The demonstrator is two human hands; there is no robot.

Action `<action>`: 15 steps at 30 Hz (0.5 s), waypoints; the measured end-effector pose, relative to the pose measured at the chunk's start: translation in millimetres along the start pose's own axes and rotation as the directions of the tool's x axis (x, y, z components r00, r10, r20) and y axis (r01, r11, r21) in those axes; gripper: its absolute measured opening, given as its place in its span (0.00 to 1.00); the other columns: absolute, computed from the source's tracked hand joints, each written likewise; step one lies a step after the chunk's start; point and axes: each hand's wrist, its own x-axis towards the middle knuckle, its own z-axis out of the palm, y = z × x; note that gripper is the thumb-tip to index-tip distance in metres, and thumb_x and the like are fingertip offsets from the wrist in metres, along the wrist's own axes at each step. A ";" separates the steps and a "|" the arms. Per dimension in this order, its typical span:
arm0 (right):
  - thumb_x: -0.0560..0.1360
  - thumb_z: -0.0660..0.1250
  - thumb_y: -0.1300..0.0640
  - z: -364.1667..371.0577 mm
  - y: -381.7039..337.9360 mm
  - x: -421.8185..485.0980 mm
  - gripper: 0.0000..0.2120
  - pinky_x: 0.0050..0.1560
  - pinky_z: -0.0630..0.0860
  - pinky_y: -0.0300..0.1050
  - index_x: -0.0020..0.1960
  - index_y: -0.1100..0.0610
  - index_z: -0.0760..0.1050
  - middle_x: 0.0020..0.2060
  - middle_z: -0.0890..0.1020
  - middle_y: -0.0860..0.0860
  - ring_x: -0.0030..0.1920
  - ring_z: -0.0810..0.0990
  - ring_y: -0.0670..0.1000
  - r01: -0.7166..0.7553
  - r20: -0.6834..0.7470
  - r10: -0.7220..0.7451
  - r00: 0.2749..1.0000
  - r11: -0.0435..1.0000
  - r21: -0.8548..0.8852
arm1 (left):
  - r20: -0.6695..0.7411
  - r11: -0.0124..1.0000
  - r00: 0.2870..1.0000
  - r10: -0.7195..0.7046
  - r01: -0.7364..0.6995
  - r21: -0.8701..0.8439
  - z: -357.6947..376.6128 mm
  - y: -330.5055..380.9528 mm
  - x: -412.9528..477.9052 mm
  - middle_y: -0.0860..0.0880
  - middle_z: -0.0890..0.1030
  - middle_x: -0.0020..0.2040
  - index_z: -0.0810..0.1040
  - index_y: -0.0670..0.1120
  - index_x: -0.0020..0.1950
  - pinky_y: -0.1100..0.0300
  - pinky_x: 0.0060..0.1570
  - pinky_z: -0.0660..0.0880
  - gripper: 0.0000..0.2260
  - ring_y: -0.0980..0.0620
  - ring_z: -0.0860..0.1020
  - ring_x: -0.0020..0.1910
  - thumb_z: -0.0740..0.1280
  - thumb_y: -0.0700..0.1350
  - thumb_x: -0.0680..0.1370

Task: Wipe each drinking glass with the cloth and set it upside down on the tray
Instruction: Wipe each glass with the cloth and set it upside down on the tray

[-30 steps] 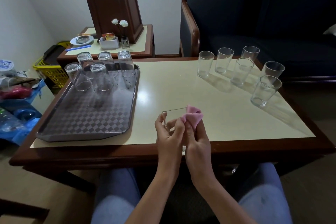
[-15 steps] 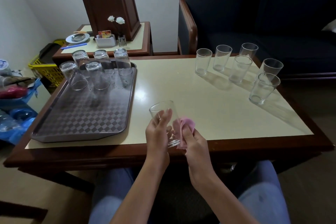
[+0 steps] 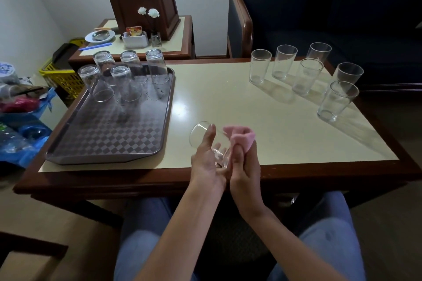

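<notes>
Item: one clear drinking glass, held above the near edge of the table, tilted with its mouth toward the far left and its base down by the palms. Left hand: curled round the glass, thumb lying along its side. Right hand: closed on a bunched pink cloth, which sits against the right side of the glass. Tray: grey, checker-patterned, on the left part of the table, carrying five inverted glasses grouped at its far end, with the near part bare. Upright glasses: six, standing on the far right of the table, well apart from the tray. Surroundings: a side table beyond the far left corner with a plate, card holder and small vase of white flowers; a yellow basket at far left; a dark sofa behind the table at far right.
</notes>
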 end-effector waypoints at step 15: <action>0.85 0.57 0.53 -23.7 -16.0 24.4 0.15 0.60 0.79 0.59 0.58 0.60 0.80 0.48 0.87 0.56 0.52 0.86 0.55 -0.739 0.030 0.756 0.654 0.630 0.239 | 0.480 0.454 0.694 0.537 -0.717 0.529 -40.3 -2.3 2.1 0.54 0.81 0.55 0.72 0.54 0.68 0.45 0.58 0.81 0.34 0.48 0.82 0.58 0.78 0.55 0.64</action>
